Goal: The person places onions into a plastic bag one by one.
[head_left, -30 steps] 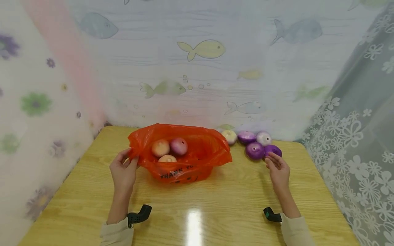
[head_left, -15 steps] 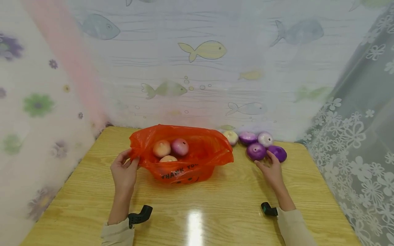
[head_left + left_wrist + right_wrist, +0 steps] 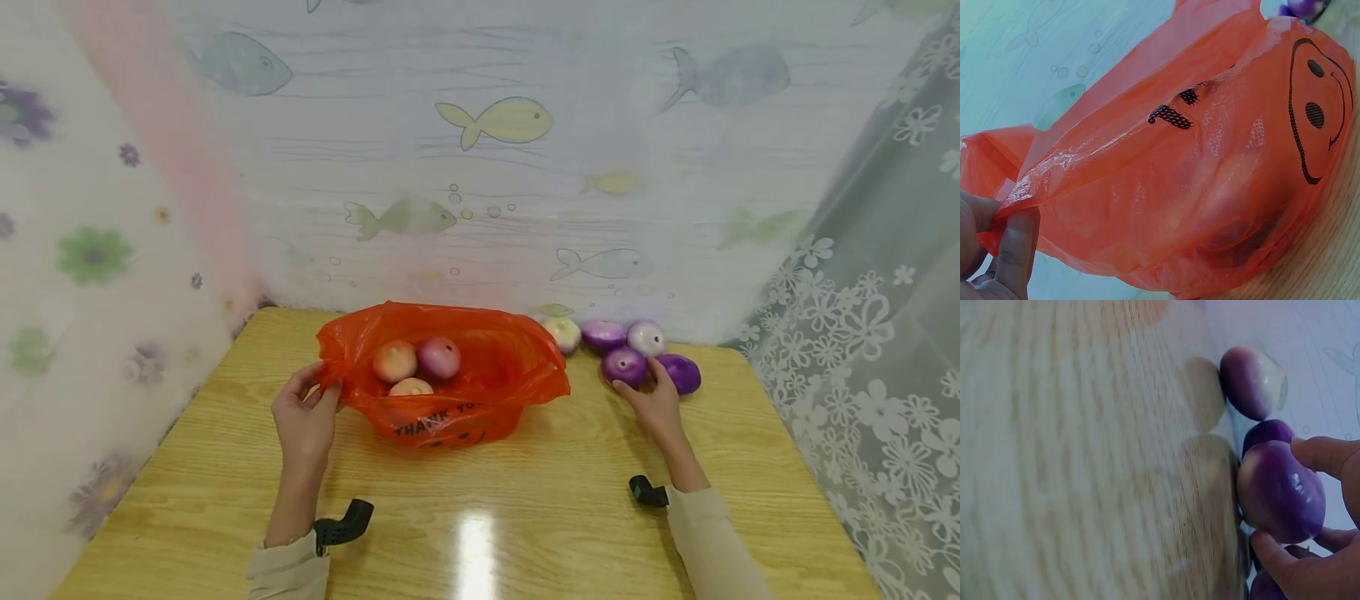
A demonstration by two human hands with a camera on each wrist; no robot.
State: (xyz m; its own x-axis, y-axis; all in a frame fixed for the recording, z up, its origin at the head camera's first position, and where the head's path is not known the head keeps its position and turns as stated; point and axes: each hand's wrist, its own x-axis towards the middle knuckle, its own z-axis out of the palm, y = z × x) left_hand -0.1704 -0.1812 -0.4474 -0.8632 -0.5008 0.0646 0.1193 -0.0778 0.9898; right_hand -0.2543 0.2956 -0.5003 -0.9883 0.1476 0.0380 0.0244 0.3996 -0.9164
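A red plastic bag (image 3: 450, 417) printed with "THANK YOU" and a smiley face stands with its mouth wide apart. Inside lie a pinkish-purple onion (image 3: 439, 358) and two orange-tan ones, of which the nearer onion (image 3: 411, 387) is partly behind the front rim. My left hand (image 3: 305, 417) pinches the bag's left edge; thumb and finger hold the gathered film in the left wrist view. At the right, my right hand (image 3: 660, 410) has thumb and fingers around a dark purple onion (image 3: 1282, 490), which rests on the table. Part of that hand lies outside the right wrist view.
Around the held onion lie a flatter purple onion (image 3: 603, 335), a white-purple onion (image 3: 646, 338) and a deep purple onion (image 3: 681, 375). A pale yellow onion (image 3: 562, 335) sits behind the bag's right rim. The wooden table (image 3: 555, 500) meets a patterned curtain (image 3: 480, 208) at the back.
My right hand has shifted left from beside the deep purple onion and taken hold of the dark purple one. The deep purple onion has moved slightly right. The left hand stays on the bag.
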